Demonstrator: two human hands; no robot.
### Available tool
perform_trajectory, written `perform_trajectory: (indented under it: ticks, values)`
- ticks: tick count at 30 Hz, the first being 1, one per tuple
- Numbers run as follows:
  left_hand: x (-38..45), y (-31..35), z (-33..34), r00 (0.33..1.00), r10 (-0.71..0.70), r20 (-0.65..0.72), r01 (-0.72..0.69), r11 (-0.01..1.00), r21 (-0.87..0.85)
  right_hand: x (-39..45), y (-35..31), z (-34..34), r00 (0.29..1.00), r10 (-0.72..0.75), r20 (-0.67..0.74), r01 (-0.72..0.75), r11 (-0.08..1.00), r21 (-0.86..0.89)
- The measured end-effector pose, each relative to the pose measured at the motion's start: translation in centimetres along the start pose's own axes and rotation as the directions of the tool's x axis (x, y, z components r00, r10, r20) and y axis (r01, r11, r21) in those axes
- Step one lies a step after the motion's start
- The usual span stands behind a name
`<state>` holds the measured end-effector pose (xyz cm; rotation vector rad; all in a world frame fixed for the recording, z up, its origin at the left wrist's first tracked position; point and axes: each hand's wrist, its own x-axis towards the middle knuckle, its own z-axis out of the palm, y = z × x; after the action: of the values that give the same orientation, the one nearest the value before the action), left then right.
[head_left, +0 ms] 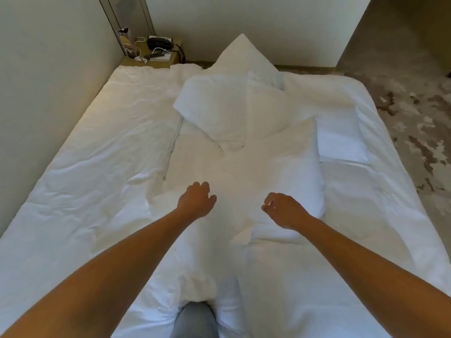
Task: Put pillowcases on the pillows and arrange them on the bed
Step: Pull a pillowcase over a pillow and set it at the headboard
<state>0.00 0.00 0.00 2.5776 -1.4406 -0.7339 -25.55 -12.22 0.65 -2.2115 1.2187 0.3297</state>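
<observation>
left hand [197, 200] is out over the near end of the big pillow [246, 172], fingers loosely curled and parted, nothing in its grasp, and whether it touches the fabric i cannot tell. right hand [284, 211] is level with it just to the right, over the same pillow's near right part, thumb and fingers bent toward each other but gripping nothing that shows. both bare forearms reach in from the bottom corners.

that big pillow lies flat in the middle of the bed [80, 172], lengthwise away from the camera. a second pillow [214, 106] sits beyond it, tilted, its near corner overlapping the big one's far end. a third pillow [240, 57] stands on a corner at the far edge of the bed, peak pointing up. a small folded white cloth [341, 142], maybe a pillowcase, lies just right of the big pillow.

the white sheet is wrinkled all over. a grey-clad knee [195, 318] presses on the near edge. far left corner, a bedside table [152, 58] carries a dark phone [159, 42] and cables. patterned carpet [415, 113] runs along the right.
</observation>
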Motion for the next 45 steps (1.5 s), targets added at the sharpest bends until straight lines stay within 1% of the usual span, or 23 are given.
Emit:
perform_trajectory:
  ticks: [3, 6, 10, 15, 18, 22, 25, 27, 32, 37, 40, 45]
  values:
    - [4.0, -2.6, -0.7, 0.999, -0.031, 0.032, 0.031, 1.000, 0.006, 3.2, -2.5, -0.4, 0.999, 0.025, -0.020, -0.025, 1.000, 0.017]
    - [8.0, -4.9, -0.9, 0.994, -0.046, 0.100, 0.047, 0.999, -0.008, 6.4, -5.0, -0.6, 0.999, 0.036, -0.027, -0.036, 0.999, 0.002]
    - [12.1, -7.8, -0.3, 0.987, -0.054, 0.152, 0.062, 0.997, -0.048, 10.4, -6.9, 0.1, 0.996, 0.075, -0.039, -0.076, 0.997, -0.026]
    - [15.1, -10.5, 1.7, 0.971, -0.097, 0.220, 0.116, 0.990, -0.076, 14.3, -7.5, 0.9, 0.998, 0.051, -0.048, -0.056, 0.993, -0.107]
    - [16.2, -11.3, 3.0, 0.961, -0.112, 0.251, 0.145, 0.983, -0.114, 16.3, -7.3, 1.3, 0.998, 0.051, -0.031, -0.056, 0.976, -0.212]
    - [17.0, -11.5, 4.2, 0.953, -0.118, 0.280, 0.168, 0.972, -0.164, 17.4, -6.5, 2.3, 0.991, 0.135, 0.024, -0.123, 0.954, -0.272]
    - [16.5, -11.1, 5.0, 0.952, -0.113, 0.285, 0.169, 0.969, -0.179, 16.6, -5.2, 4.1, 0.986, 0.164, 0.042, -0.141, 0.933, -0.332]
    - [15.4, -10.7, 5.7, 0.957, -0.115, 0.266, 0.162, 0.974, -0.160, 15.7, -4.3, 5.4, 0.985, 0.167, 0.040, -0.145, 0.931, -0.336]
    - [12.0, -9.7, 7.1, 0.972, -0.091, 0.216, 0.124, 0.982, -0.144, 13.2, -2.9, 6.7, 0.989, 0.149, 0.019, -0.137, 0.946, -0.293]
    - [8.5, -8.6, 7.0, 0.979, -0.071, 0.192, 0.113, 0.970, -0.217, 10.7, -3.0, 6.8, 0.993, 0.118, -0.030, -0.122, 0.956, -0.268]
    - [6.3, -7.8, 6.5, 0.984, -0.059, 0.168, 0.098, 0.968, -0.232, 9.1, -3.4, 6.5, 0.994, 0.099, -0.046, -0.108, 0.961, -0.256]
    - [2.5, -6.1, 5.0, 0.996, 0.011, 0.092, 0.009, 0.977, -0.212, 6.2, -3.7, 5.0, 0.994, 0.060, -0.096, -0.077, 0.980, -0.183]
